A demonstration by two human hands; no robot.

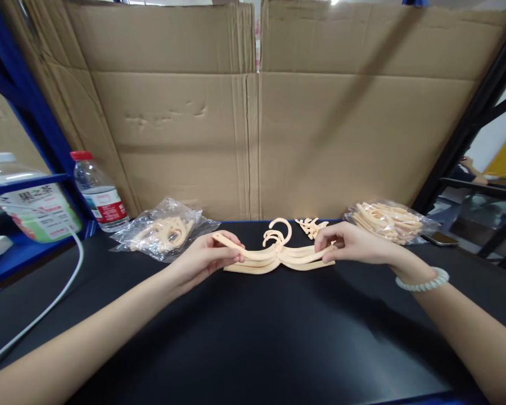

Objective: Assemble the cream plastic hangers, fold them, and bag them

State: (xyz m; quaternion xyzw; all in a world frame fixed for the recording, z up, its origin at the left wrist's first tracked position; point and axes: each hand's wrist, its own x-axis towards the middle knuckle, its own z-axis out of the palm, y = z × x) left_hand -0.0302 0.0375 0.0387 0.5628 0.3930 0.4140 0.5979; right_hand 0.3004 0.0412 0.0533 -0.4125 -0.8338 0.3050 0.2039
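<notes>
Several cream-coloured clothes hangers (259, 256) lie nested together in the middle of the black table, their hooks pointing away from me. My left hand (206, 256) pinches the left arm of the topmost hanger, thumb on the near side. At the other end, my right hand (348, 242) has its fingers closed around the right arm of the hangers. How many of the stacked arms each hand grips is hard to make out. Just behind the right arms sits a small heap of cream plastic pieces (311, 227).
Clear plastic bags of cream parts lie at the left (162, 233) and right (388, 219). A red-capped bottle (101, 194) stands at the back left, near a white cable (73, 275). Tall cardboard (172, 129) walls the table's (253, 337) far edge. A phone (442, 239) rests at right.
</notes>
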